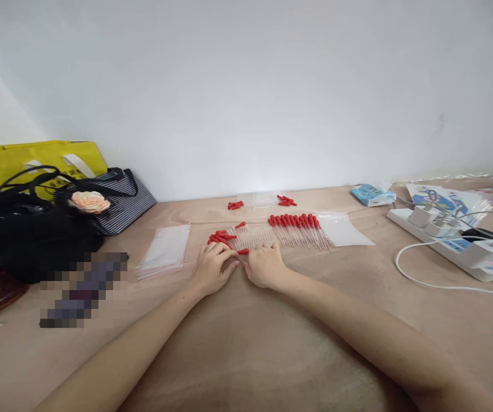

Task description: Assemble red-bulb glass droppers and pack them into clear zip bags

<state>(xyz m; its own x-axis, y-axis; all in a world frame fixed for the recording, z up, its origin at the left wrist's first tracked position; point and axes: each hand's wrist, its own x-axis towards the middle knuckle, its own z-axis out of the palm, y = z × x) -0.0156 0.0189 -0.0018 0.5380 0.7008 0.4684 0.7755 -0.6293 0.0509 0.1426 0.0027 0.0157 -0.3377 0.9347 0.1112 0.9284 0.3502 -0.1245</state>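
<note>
My left hand [214, 268] is closed beside a small pile of red rubber bulbs [221, 237], its thumb and fingers pinched at something too small to make out. Close to its right, my right hand [264, 265] is closed too, fingers curled near the lower ends of a row of clear thin tubes [255, 236]. What the right hand holds is hidden. One red bulb [242, 251] lies between the hands. To the right, clear tubes with red bulbs on their ends [298, 222] lie side by side.
Clear plastic bags lie left [165, 247] and right [344, 229]. More red bulbs [235, 205] are near the wall. A white power strip [456, 243] with cables and a blue tissue pack [373, 195] are at right. Bags, one striped [128, 200], one yellow [36, 157], stand left.
</note>
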